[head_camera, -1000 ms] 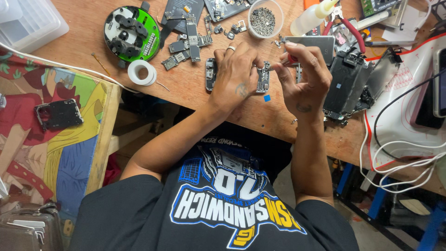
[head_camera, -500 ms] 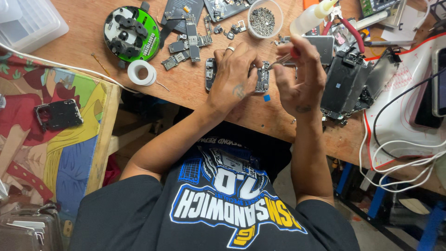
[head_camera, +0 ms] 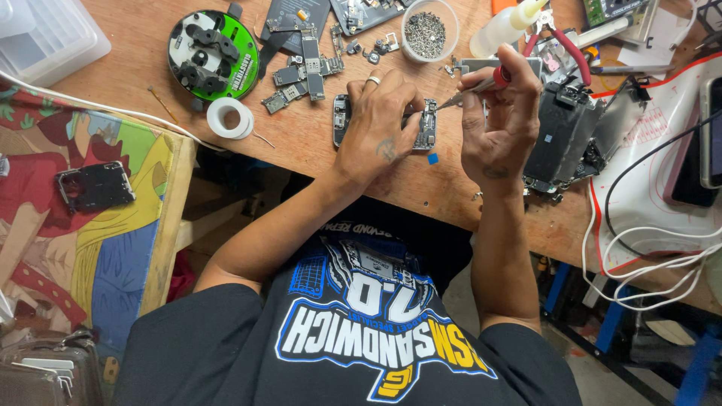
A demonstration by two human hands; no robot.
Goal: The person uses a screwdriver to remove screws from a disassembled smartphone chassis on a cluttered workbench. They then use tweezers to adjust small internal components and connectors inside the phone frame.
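Observation:
An opened phone body (head_camera: 426, 125) lies flat on the wooden bench (head_camera: 301, 150). My left hand (head_camera: 378, 124) presses down on it, covering its middle, with a ring on one finger. My right hand (head_camera: 502, 120) is closed around a thin tool with a red grip (head_camera: 481, 84), whose metal tip points left to the phone's right edge. A small blue square (head_camera: 432, 159) sits on the bench just below the phone.
Circuit boards (head_camera: 304, 68), a round green and black fixture (head_camera: 213, 54), a tape roll (head_camera: 230, 117), a cup of screws (head_camera: 429, 31), a glue bottle (head_camera: 511, 28) and a dismantled phone (head_camera: 564, 135) surround the work. White cables (head_camera: 647, 256) hang at right. A black frame (head_camera: 95, 186) lies on the patterned surface at left.
My right hand has risen slightly and swung the tool so its tip now meets the phone's right edge. My left hand has stayed pressed on the phone.

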